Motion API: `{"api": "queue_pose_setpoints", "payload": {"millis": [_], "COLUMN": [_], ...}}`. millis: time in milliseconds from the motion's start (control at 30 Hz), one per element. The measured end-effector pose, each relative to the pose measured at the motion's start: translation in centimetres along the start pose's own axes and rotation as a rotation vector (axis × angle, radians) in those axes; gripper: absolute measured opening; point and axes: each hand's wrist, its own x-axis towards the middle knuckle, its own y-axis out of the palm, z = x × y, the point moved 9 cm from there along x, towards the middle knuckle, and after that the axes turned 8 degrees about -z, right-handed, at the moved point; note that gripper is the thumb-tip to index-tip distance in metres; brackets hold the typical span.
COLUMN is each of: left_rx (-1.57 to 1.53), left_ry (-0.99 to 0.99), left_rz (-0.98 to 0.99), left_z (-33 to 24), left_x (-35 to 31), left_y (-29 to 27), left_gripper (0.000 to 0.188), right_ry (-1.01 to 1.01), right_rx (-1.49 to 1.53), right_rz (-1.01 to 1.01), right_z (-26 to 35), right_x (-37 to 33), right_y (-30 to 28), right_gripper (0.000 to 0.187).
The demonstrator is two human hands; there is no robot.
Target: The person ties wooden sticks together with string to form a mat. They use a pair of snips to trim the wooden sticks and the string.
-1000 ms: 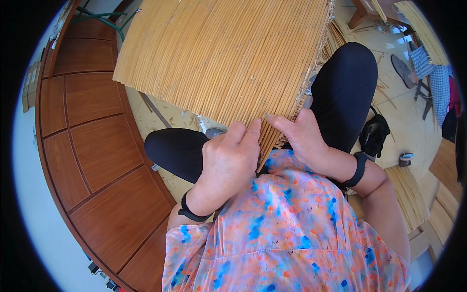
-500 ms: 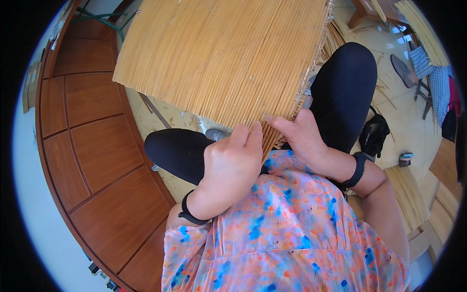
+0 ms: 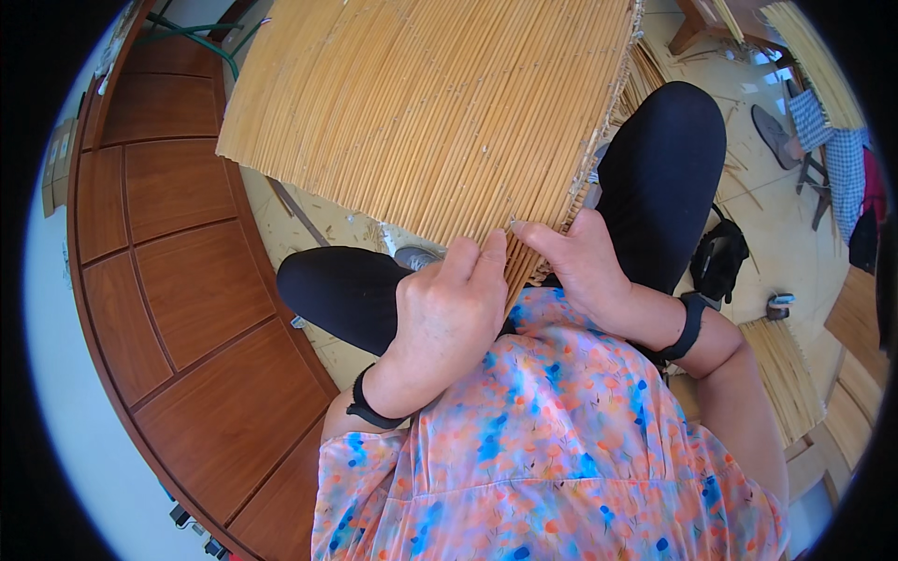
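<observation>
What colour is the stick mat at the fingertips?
The stick mat is golden tan, clearest in the head view.

Left hand: slight shift rightward over the past second.
Knuckles and extended fingers now sit a little right of, and slightly lower than, their first position; the left wristband is displaced slightly right too. The hand covers more of the lower stick ends, whose tips showed beside it earlier. More of the grey shoe shows beyond the knuckles.
</observation>
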Motion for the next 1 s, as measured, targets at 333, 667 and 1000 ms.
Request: {"api": "queue_pose_setpoints", "payload": {"millis": [333, 667, 1000], "left_rx": [-0.005, 0.217, 0.343], "left_ry": [0.003, 0.108, 0.131], "left_rz": [-0.008, 0.043, 0.137], "left_z": [0.0, -1.8, -2.9], "left_x": [0.0, 0.1, 1.4], "left_y": [-0.1, 0.7, 0.9], "left_gripper": [0.032, 0.033, 0.019], "right_ry": [-0.076, -0.031, -0.060], "right_rx": [0.005, 0.094, -0.070], "right_rz": [-0.010, -0.010, -0.052], "right_z": [-0.1, -0.1, -0.5], "right_x": [0.3, 0.2, 0.7], "right_y": [-0.1, 0.1, -0.6], "right_gripper": [0.021, 0.021, 0.020]}}
